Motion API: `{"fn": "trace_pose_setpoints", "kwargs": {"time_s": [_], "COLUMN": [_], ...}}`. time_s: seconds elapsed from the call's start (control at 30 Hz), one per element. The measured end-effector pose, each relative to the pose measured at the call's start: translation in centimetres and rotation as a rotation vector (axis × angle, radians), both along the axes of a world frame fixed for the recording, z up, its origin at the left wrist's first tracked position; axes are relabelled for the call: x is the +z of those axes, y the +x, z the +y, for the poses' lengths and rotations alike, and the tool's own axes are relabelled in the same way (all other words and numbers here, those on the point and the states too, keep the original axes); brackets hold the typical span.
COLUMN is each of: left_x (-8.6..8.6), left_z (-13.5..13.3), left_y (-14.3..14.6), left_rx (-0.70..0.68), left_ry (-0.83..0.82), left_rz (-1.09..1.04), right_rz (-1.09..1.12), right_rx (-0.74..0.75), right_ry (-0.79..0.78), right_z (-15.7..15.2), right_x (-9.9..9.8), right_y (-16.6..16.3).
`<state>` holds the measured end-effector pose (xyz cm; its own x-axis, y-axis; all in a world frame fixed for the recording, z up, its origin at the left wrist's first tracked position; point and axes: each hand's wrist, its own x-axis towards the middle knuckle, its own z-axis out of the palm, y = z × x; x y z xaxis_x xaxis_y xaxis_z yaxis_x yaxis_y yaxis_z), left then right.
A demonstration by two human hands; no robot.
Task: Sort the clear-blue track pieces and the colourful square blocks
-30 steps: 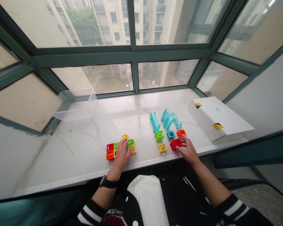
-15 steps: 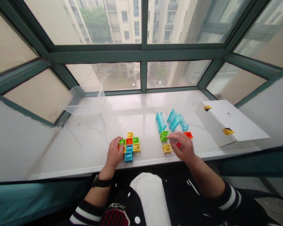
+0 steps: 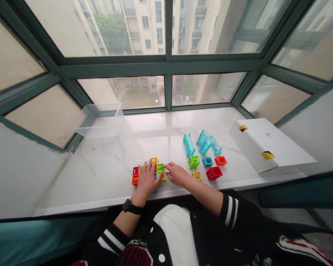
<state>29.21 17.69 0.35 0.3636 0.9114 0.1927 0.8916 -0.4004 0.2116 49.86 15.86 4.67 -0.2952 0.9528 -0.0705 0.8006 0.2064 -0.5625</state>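
Observation:
A cluster of joined, hollow toy blocks lies near the sill's front edge, with a red block (image 3: 135, 170), an orange block (image 3: 134, 180), a yellow block (image 3: 154, 160) and a green block (image 3: 160, 167) showing. My left hand (image 3: 147, 180) rests over the cluster, fingers spread, hiding its middle. At the cluster's right side, my right hand (image 3: 178, 174) has its fingertips against the green block, the other fingers bent. Apart to the right stand a taller green block (image 3: 194, 162), a second yellow block (image 3: 197, 175), a blue block (image 3: 207, 162), a second orange block (image 3: 220, 160) and a larger red block (image 3: 214, 173).
Translucent blue track pieces (image 3: 189, 145) lie behind the loose blocks. A white box (image 3: 274, 142) with yellow-black tabs stands at the right. At the left back sits a clear plastic bin (image 3: 105, 127). Green-framed windows (image 3: 166, 66) border the marble sill (image 3: 100, 181).
My right hand has moved left from the loose blocks to the cluster. My left hand has shifted right, over the cluster, uncovering red and orange blocks at its left end.

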Motion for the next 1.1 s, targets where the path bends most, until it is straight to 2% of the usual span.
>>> {"fn": "trace_pose_setpoints", "kwargs": {"time_s": [0.23,0.43,0.63,0.8,0.97,1.1], "left_x": [-0.3,-0.3,-0.2,-0.1,0.1,1.3], "left_z": [0.0,0.2,0.1,0.0,0.1,-0.2], "left_y": [0.1,0.2,0.3,0.6,0.5,0.6], "left_rx": [-0.087,-0.088,-0.088,-0.074,-0.064,-0.089], "left_ry": [0.021,-0.012,-0.012,-0.003,-0.053,-0.065], "left_rz": [-0.097,-0.135,-0.099,-0.12,-0.144,-0.276], "right_rz": [-0.062,-0.094,-0.095,0.105,0.363,0.466], "right_rx": [0.038,0.066,-0.074,-0.159,-0.161,-0.159], "right_ry": [-0.088,-0.063,-0.059,0.072,0.164,0.183], "right_z": [0.3,0.3,0.2,-0.6,-2.1,-3.3], "right_x": [-1.2,-1.3,-0.4,1.1,2.4,3.1], "right_y": [0.3,0.2,1.3,2.6,3.4,3.9]}}
